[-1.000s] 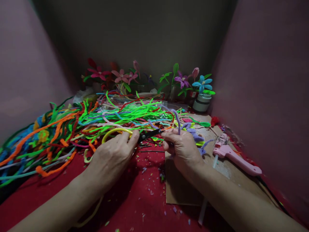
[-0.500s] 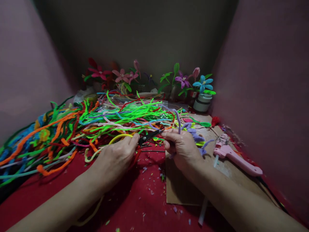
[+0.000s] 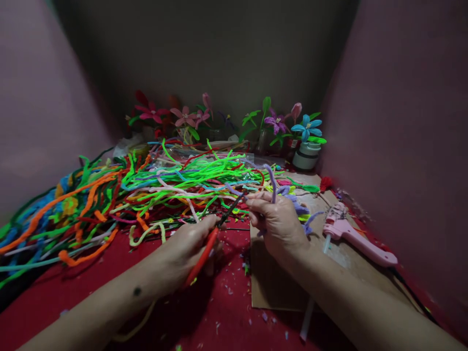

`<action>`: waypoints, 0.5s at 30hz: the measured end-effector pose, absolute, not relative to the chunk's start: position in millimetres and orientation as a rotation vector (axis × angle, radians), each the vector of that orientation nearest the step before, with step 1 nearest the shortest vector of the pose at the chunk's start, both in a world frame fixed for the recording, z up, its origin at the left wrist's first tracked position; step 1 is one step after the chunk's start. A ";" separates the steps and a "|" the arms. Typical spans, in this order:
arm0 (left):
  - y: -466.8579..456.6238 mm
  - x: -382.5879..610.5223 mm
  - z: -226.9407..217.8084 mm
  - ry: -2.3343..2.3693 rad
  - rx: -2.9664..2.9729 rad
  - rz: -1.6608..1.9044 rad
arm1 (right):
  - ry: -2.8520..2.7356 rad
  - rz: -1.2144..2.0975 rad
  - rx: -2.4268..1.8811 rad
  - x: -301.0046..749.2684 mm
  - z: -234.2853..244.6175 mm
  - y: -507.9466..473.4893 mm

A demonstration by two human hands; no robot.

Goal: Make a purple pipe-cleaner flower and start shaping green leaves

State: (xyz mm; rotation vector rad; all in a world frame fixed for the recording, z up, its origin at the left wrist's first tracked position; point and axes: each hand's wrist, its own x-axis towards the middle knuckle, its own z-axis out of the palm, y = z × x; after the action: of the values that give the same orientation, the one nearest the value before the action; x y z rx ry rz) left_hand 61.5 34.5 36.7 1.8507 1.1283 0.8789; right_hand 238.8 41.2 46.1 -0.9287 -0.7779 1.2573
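My left hand (image 3: 195, 248) is closed around scissors (image 3: 202, 261) with red handles and dark, narrow blades. The blades point up and to the right, their tips close to the fingertips of my right hand. My right hand (image 3: 276, 219) is closed in a pinch on a purple pipe cleaner (image 3: 272, 183), whose bent end stands up above the fingers. I cannot tell whether the blade tips touch it. More purple pipe cleaner pieces (image 3: 298, 207) lie just behind my right hand.
A large heap of coloured pipe cleaners (image 3: 190, 175) spreads across the back and left. On the right, a pink glue gun (image 3: 360, 239) rests on cardboard (image 3: 274, 287). Pipe-cleaner flowers (image 3: 307, 127) stand along the back. Small fuzz scraps dot the red cloth (image 3: 223, 317).
My left hand has turned and dropped slightly, so the scissors now angle more steeply and their red handle shows. My right hand stays nearly still with the purple pipe cleaner.
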 end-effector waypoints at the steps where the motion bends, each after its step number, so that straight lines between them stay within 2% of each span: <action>1: 34.5 61.1 43.0 1.118 1.807 0.834 | -0.787 1.257 -0.936 238.4 46.2 40.9; 3: 34.8 60.4 57.7 1.115 1.587 0.707 | -0.811 1.256 -0.950 237.5 46.6 39.5; 6: 35.4 63.1 70.6 1.072 1.437 0.777 | -0.905 1.225 -0.974 235.6 49.1 34.5; 15: 37.7 76.9 48.3 0.820 1.072 1.029 | -1.476 0.924 -1.034 229.4 42.1 16.6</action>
State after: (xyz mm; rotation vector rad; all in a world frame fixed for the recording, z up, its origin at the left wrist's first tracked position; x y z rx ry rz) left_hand 76.9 37.7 48.3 1.0722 0.8205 1.0293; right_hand 229.4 16.6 42.1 -1.0339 -1.4759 0.9243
